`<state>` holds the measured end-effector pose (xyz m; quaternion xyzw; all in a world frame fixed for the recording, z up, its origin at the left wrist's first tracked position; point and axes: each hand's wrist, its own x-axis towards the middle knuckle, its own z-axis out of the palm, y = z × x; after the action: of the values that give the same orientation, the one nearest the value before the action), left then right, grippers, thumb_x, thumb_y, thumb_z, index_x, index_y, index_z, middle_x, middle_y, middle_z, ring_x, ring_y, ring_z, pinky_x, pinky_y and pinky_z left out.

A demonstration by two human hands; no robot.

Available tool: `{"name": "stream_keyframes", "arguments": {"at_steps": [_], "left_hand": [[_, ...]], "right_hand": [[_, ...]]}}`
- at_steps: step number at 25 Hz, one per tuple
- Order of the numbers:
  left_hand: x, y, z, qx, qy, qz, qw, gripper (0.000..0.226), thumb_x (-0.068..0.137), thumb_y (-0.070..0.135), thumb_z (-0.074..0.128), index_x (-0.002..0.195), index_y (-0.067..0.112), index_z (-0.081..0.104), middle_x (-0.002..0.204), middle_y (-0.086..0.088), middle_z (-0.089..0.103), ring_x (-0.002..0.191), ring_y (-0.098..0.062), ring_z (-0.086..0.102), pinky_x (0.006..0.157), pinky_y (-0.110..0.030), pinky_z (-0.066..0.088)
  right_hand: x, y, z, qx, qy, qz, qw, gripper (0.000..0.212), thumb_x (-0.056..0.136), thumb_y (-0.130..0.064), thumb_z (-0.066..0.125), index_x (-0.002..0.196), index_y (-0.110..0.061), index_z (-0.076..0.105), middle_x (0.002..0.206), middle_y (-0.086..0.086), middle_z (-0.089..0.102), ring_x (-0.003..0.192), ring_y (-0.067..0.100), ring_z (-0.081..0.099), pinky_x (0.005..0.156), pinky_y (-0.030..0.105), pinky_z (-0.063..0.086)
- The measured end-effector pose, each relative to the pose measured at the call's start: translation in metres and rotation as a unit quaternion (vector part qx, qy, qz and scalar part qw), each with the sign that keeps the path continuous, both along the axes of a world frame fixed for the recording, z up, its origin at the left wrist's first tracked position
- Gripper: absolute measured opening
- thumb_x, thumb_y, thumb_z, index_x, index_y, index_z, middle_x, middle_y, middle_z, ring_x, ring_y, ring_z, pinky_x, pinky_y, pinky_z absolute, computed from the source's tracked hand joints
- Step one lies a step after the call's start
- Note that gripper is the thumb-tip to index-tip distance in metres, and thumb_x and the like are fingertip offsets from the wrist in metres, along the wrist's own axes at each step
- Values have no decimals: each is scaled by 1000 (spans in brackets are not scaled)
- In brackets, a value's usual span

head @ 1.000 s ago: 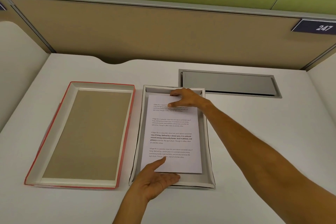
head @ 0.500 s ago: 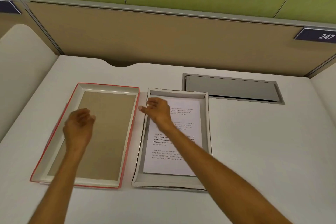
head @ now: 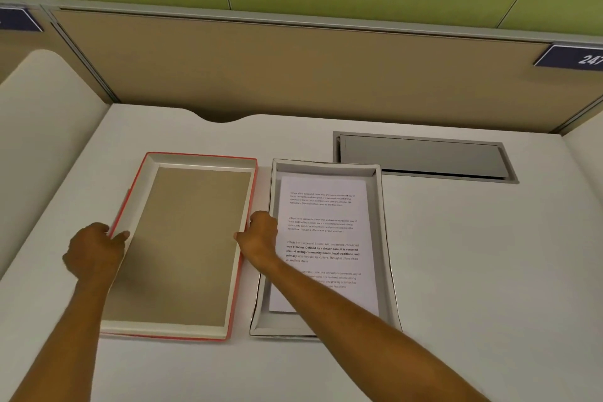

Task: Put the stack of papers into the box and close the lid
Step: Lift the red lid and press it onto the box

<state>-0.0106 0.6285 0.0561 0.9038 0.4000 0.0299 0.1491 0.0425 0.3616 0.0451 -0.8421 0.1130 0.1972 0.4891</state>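
Observation:
The stack of printed papers [head: 326, 232] lies flat inside the open grey box [head: 380, 206] in the middle of the desk. Left of it the red-edged lid [head: 202, 162] lies upside down, its brown inside facing up. My left hand [head: 94, 251] grips the lid's left wall, thumb inside the rim. My right hand [head: 261, 238] grips the lid's right wall, its forearm crossing over the box and the lower part of the papers. The lid rests on the desk.
A grey cable hatch [head: 424, 157] is set into the white desk [head: 473, 271] behind the box. A tan partition [head: 310, 75] closes the back, with a number plate [head: 580, 57] at the right. A rounded neighbouring desk [head: 39, 114] lies at the left.
Both hands have left the papers and moved left to the lid. The left hand went to the lid's left wall and the right hand to its right wall, closing on them.

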Motion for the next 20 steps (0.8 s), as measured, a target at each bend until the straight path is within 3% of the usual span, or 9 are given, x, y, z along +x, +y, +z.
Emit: {"name": "stream_keyframes", "arguments": {"at_steps": [1,3,4,8,10,12,15,18,20], "left_hand": [[-1,2,-2,0,1,-4,1000,37,87,19,73,109,-10,66,105,-33,70,92,-55,65,84,-60,53],[-1,5,-7,0,6,-6,1000,27,88,8,69,106,-11,67,103,-34,70,89,-55,66,82,-61,54],[-1,6,-8,-3,6,-6,1000,24,88,4,67,106,-12,67,103,-34,69,90,-56,65,82,-61,53],[2,16,-6,-18,-12,0,1000,15,87,0,60,100,-8,62,96,-33,67,83,-53,64,75,-54,54],[8,31,-1,-40,1,5,999,12,86,3,57,96,-2,55,93,-31,64,81,-49,62,72,-49,52],[17,51,5,-83,17,24,996,12,86,5,57,94,0,50,93,-29,61,80,-46,60,76,-50,54],[27,78,15,-146,9,39,989,16,84,10,67,83,4,53,86,-28,63,72,-43,61,75,-57,56],[22,76,37,-217,-8,52,975,31,74,17,81,82,20,52,89,-21,63,73,-44,63,62,-52,55],[18,67,57,-241,-28,48,969,38,70,24,84,88,27,51,94,-16,62,80,-41,64,58,-45,53]], "right_hand": [[-1,1,0,-8,1,11,1000,19,70,6,75,67,1,57,70,9,64,61,20,63,50,25,57],[-1,2,-4,-5,-10,31,999,12,72,8,72,81,8,64,87,17,71,79,29,69,66,44,61],[-2,1,-4,3,-17,35,999,12,73,8,72,83,9,65,88,18,71,81,31,69,67,46,61],[-2,-6,-3,13,-26,41,999,17,75,1,75,83,12,65,88,21,72,81,32,69,68,43,59],[-5,-9,2,17,-30,42,999,14,76,0,75,80,7,64,83,16,71,74,25,68,64,38,59],[-9,-6,17,11,-60,57,997,10,83,-3,71,88,0,63,88,10,68,77,20,65,66,34,58],[-18,14,53,28,-129,100,986,26,91,-24,63,100,0,59,98,15,67,89,26,62,74,38,54],[-26,39,91,137,-49,125,981,46,86,-42,67,100,2,66,101,15,70,96,24,65,85,34,52],[-31,52,108,203,13,142,969,49,84,-50,67,85,-1,66,82,15,65,81,23,66,79,31,50]]}}
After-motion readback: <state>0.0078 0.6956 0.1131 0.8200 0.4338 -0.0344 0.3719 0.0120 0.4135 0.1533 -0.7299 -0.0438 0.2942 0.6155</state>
